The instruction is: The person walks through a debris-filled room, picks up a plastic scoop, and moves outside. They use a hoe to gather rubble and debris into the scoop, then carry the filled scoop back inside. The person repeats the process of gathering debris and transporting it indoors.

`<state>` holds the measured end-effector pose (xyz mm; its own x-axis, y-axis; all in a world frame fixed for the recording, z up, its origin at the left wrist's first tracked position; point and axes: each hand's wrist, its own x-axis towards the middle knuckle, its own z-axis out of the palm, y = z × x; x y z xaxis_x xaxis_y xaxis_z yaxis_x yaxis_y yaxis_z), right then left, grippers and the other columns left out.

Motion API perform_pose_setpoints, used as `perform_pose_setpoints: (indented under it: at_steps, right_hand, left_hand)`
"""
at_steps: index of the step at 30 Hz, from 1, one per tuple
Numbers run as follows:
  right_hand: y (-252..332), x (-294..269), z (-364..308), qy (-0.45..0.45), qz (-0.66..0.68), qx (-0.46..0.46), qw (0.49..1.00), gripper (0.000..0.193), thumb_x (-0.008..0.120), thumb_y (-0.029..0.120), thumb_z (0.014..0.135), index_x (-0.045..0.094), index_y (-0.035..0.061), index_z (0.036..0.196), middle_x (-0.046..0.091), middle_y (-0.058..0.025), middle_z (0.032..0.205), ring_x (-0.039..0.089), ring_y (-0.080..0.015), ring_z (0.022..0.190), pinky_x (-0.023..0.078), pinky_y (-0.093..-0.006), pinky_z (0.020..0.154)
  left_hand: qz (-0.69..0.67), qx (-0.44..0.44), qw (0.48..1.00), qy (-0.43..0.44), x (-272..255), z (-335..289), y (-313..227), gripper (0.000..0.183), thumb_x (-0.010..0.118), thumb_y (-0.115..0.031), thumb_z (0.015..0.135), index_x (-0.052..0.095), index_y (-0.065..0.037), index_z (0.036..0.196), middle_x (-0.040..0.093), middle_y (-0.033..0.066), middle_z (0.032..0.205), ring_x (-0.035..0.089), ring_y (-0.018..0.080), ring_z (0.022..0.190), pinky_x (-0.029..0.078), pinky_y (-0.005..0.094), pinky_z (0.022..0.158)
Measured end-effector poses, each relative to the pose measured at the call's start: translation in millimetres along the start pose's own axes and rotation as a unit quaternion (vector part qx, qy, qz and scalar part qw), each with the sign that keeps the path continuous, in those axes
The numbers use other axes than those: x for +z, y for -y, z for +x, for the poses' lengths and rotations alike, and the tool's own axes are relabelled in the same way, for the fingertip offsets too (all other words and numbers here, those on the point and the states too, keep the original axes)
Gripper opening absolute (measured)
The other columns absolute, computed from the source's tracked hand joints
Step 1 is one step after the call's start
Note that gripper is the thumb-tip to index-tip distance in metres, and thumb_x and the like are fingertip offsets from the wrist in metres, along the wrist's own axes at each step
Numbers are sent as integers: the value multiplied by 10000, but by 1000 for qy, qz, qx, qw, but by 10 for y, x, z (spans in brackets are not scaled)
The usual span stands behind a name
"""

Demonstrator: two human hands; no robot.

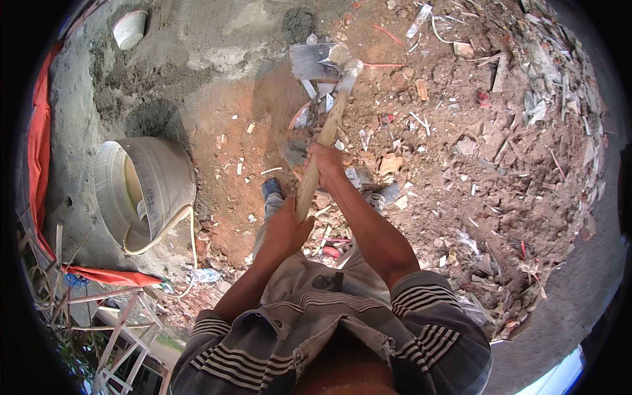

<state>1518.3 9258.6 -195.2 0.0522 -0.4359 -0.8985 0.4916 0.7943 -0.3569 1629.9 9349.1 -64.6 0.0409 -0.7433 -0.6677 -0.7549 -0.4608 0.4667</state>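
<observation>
A hoe with a pale wooden handle [334,117] slants away from my body, gripped by both hands. Lowest on the shaft is my left hand [287,229], its fingers wrapped round the wood close to the butt end. Farther up, my right hand [325,164] is closed round the handle. The wide grey metal blade [309,62] is at the far end, over the border of grey mortar and reddish soil; I cannot tell whether it touches the ground. White and grey broken pieces [325,89] lie just below it.
A large open drum [172,172] with a hose [172,224] stands to the left. Far left are a pale bucket [130,30] and an orange sheet [41,158]. Rubble [454,178] covers the right side. Wooden poles [125,329] fill the lower left. My shoe [270,188] shows beside the handle.
</observation>
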Motion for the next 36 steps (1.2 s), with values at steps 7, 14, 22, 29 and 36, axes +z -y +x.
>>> perform_pose_setpoints:
  at_steps: [7, 14, 22, 29, 36]
  right_hand:
    - [-772, 969, -261, 94, -106, 16, 990, 246, 602, 177, 870, 556, -22, 1006, 586, -95, 763, 606, -177, 642, 505, -342, 540]
    - [-1342, 964, -651, 96, -198, -43, 975, 415, 596, 241, 899, 508, 58, 1261, 634, -58, 955, 624, -149, 757, 518, -318, 673]
    - [-1039, 160, -534, -66, -96, -61, 991, 188, 586, 198, 896, 593, 67, 1032, 634, -39, 814, 610, -121, 647, 492, -247, 566]
    - [-772, -322, 87, -174, -89, -89, 977, 176, 595, 178, 883, 589, 79, 1028, 640, -39, 799, 595, -107, 622, 478, -244, 525]
    - [-543, -401, 1036, -236, -213, -110, 942, 269, 624, 247, 859, 672, 23, 999, 679, -90, 791, 646, -164, 663, 507, -332, 582]
  left_hand:
    - [-70, -28, 997, -26, -1014, -243, 765, 545, 673, -173, 783, 534, 30, 1269, 660, 200, 799, 663, 259, 654, 505, 363, 598]
    - [-179, -134, 974, 39, -1694, 347, 1883, 306, 645, -144, 769, 629, 78, 979, 573, 85, 609, 529, 158, 452, 407, 302, 416]
    - [-200, -232, 947, 96, -2042, 917, 2613, 171, 614, -131, 777, 593, 39, 769, 544, 89, 578, 481, 149, 408, 335, 300, 347]
    - [-125, -150, 974, 112, -2558, 1217, 2655, 198, 633, -137, 769, 635, 41, 856, 548, 79, 579, 453, 122, 375, 308, 277, 333]
    - [14, -187, 964, 190, -3083, 1932, 2201, 309, 634, -119, 731, 680, 43, 991, 601, 66, 607, 499, 130, 402, 384, 300, 400]
